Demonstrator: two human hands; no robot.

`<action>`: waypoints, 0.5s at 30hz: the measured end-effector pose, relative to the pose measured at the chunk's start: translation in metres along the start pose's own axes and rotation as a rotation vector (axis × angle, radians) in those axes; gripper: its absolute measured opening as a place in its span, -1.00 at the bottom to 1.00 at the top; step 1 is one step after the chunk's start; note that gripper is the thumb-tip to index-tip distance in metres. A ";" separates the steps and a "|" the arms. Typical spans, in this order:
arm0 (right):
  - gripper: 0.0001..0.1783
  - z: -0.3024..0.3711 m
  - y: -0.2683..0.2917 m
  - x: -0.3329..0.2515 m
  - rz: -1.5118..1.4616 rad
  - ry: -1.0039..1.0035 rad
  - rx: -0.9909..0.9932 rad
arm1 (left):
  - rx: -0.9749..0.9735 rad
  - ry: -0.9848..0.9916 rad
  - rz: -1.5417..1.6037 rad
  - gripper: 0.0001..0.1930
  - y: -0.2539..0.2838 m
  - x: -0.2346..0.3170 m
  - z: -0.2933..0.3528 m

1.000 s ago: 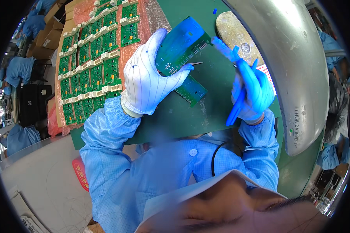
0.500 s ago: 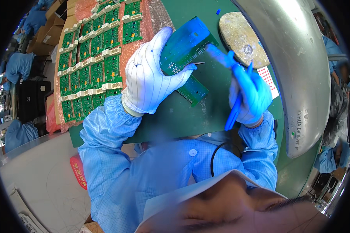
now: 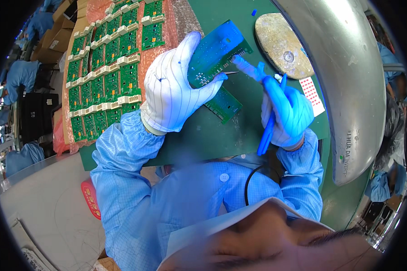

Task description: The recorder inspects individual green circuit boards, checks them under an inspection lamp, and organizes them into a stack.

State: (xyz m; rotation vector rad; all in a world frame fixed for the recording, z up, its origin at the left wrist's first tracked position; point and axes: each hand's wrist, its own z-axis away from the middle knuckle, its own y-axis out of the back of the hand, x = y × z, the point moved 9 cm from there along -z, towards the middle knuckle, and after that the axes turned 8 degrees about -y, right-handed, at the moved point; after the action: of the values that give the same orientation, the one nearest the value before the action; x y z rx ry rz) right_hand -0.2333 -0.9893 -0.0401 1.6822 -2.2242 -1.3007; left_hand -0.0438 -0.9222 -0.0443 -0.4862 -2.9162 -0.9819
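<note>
My left hand (image 3: 174,88), in a white striped glove, is closed around the edge of a green circuit board (image 3: 220,43) and holds it tilted above the mat. A slim pointed metal tip (image 3: 230,72) sticks out beside the left thumb; the rest of it is hidden. Below that thumb another stretch of green board (image 3: 225,105) shows; whether it is the same board I cannot tell. My right hand (image 3: 288,110), also gloved, is closed on a blue brush-like tool (image 3: 267,135). Its blurred blue end (image 3: 245,67) is at the board's right edge, contact unclear.
Rows of green circuit boards with white connectors (image 3: 105,81) lie on pink bubble wrap at the left. A flat oval stone-like block (image 3: 282,45) and a red-marked label sheet (image 3: 312,95) are at the right, beside a large silver lamp housing (image 3: 348,90). A small blue piece (image 3: 254,12) lies far off.
My right hand has shifted slightly left and down with the blue tool, whose end has moved left along the board's edge. My left hand and the board have barely moved.
</note>
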 end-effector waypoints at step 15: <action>-0.55 0.002 -0.005 -0.005 -0.034 0.039 -0.027 | -0.003 0.002 -0.014 -0.15 0.000 0.001 0.000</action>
State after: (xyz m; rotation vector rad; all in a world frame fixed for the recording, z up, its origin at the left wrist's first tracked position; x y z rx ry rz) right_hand -0.2286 -0.9844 -0.0433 1.7278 -2.1568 -1.2880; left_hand -0.0444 -0.9222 -0.0445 -0.4649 -2.9212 -0.9887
